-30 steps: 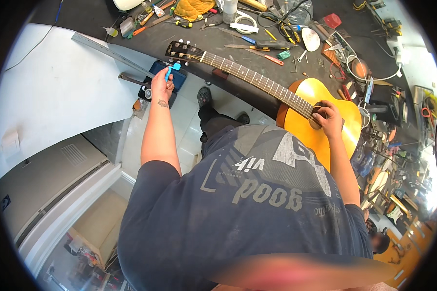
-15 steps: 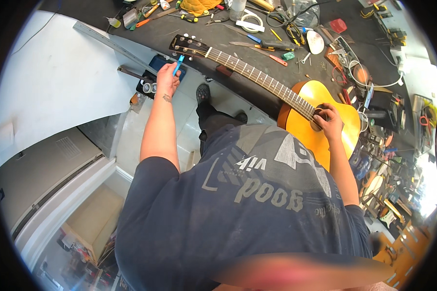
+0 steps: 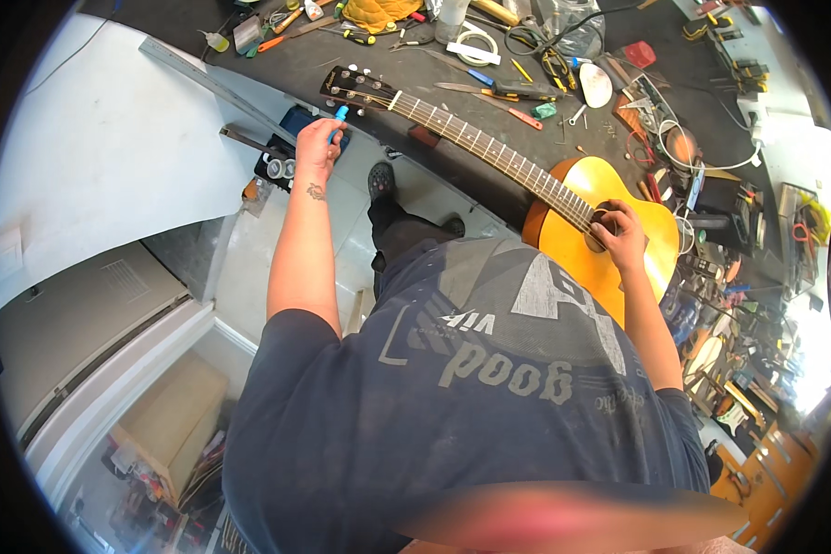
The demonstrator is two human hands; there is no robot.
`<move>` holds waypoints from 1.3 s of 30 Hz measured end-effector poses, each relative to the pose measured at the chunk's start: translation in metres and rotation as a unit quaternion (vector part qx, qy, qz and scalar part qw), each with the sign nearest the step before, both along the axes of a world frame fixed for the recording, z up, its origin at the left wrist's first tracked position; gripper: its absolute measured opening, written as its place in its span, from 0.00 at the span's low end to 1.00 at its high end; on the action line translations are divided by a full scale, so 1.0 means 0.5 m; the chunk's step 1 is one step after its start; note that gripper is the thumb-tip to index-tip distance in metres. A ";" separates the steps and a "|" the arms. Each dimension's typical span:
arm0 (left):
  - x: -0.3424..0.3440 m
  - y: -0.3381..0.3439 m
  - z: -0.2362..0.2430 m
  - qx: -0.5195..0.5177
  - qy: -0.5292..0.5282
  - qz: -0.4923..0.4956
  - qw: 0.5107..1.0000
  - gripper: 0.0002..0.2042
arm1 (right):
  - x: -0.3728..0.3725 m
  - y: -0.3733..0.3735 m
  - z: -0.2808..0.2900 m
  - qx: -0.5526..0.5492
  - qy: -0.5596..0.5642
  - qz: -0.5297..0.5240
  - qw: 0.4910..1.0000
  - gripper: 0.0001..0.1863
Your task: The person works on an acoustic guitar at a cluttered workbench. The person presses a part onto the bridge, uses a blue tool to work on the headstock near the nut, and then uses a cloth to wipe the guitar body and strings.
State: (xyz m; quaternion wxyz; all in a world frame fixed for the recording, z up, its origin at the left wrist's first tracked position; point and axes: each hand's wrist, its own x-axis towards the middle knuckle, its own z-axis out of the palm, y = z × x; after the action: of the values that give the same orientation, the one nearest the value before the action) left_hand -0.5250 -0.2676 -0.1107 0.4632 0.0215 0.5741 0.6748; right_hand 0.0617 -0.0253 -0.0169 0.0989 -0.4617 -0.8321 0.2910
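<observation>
An acoustic guitar (image 3: 563,258) with a yellow top lies face up along the bench's near edge, its neck (image 3: 489,148) running up to the left. Its dark headstock (image 3: 346,85) carries metal tuning pegs on both sides. My left hand (image 3: 316,148) is closed around a blue string winder (image 3: 340,114), whose upper end sits by the near-side pegs; whether it touches one is unclear. Over the sound hole, my right hand (image 3: 624,238) has its fingers curled onto the guitar strings (image 3: 577,210). Its fingertips are partly hidden.
Pliers, files and screwdrivers crowd the dark workbench (image 3: 406,69) beyond the guitar. A white cable coil (image 3: 478,44) and a yellow cloth (image 3: 379,11) lie at the back. More tools and cords fill the right side. A white panel (image 3: 138,148) stands at left.
The blue winder has tilted and shows shorter as my left hand turns slightly. My right hand stays at the sound hole with its fingers slightly shifted. The whole view has moved a little.
</observation>
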 end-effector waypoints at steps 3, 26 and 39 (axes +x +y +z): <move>0.004 0.004 0.001 -0.008 0.005 0.046 0.999 0.06 | -0.009 -0.007 0.013 0.013 -0.010 0.014 1.000 0.15; -0.007 0.018 0.004 -0.009 -0.062 0.151 0.987 0.05 | 0.006 0.007 0.011 -0.021 0.003 -0.019 1.000 0.13; -0.020 0.001 -0.014 -0.052 -0.055 0.131 0.988 0.06 | -0.011 -0.005 0.029 0.011 -0.028 0.032 0.999 0.23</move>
State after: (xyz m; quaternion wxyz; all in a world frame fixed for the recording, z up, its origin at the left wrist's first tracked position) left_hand -0.5348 -0.2670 -0.1179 0.4022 -0.1152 0.5800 0.6990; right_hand 0.0561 -0.0280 -0.0026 0.0712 -0.4420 -0.8519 0.2718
